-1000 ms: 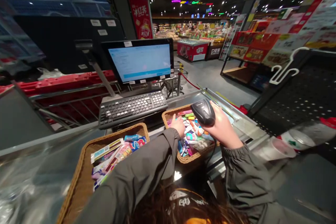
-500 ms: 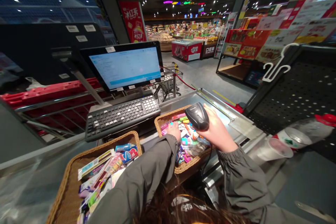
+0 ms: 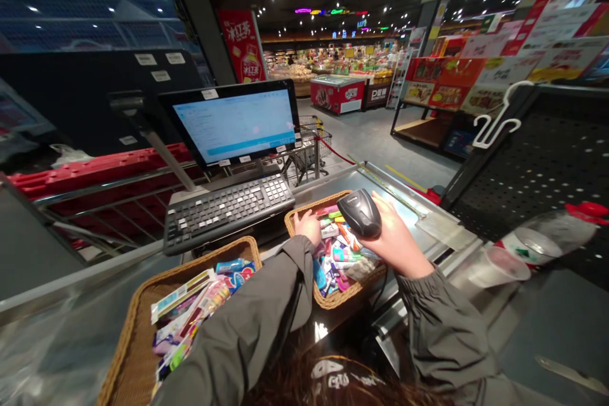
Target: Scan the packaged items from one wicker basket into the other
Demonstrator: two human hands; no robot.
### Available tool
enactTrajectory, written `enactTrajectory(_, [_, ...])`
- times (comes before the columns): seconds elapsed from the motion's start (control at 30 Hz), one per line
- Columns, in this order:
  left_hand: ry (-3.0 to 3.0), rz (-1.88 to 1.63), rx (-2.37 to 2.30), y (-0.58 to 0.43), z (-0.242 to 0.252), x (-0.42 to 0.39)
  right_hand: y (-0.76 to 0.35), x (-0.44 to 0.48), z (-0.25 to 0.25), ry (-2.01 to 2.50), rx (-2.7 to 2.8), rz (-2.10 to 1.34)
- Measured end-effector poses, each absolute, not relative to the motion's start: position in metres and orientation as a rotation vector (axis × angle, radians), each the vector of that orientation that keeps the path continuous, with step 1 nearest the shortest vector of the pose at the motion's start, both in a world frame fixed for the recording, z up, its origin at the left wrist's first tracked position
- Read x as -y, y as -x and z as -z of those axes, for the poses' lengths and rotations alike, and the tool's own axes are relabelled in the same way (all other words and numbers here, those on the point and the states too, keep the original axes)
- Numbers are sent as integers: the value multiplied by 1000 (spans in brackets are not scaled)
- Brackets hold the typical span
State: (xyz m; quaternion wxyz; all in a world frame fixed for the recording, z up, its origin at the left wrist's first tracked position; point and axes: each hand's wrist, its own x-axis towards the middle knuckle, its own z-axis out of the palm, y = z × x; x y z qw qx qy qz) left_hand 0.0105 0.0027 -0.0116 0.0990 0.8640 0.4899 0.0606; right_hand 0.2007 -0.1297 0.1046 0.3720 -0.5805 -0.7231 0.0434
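Note:
My right hand point(image 3: 391, 233) is wrapped round a black handheld barcode scanner point(image 3: 360, 213), held above the right wicker basket point(image 3: 349, 298). Small, colourful packaged goods point(image 3: 345, 257) fill that basket. At its far left corner is my left hand point(image 3: 308, 228), fingers bent down by the rim; whatever they hold, if anything, is hidden. Under my left forearm a second wicker basket point(image 3: 124, 330) holds more flat packets and wrapped items point(image 3: 190, 314), partly covered by the sleeve.
Behind the baskets are a black keyboard point(image 3: 231, 206) and a lit monitor point(image 3: 235, 124). A metal counter point(image 3: 380, 187) extends beyond. At right lie a clear plastic cup point(image 3: 499, 266) and a bottle with a red cap point(image 3: 566, 228), beside a perforated black panel point(image 3: 537, 165) with a white hook.
My left hand has shifted left and up, from among the goods to the right basket's rim. The scanner stays in my right hand, almost unmoved. The view has turned slightly left.

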Motion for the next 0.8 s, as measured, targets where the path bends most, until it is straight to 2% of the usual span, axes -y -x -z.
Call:
enactTrajectory(0.43, [-2601,-822,-1607,100,-110,44,-145,140,-115,1363,1983,-72])
enactTrajectory(0.8, [-2522,-1077,-1850,162,-145,91,-75,154,-131,1150,2224,-73])
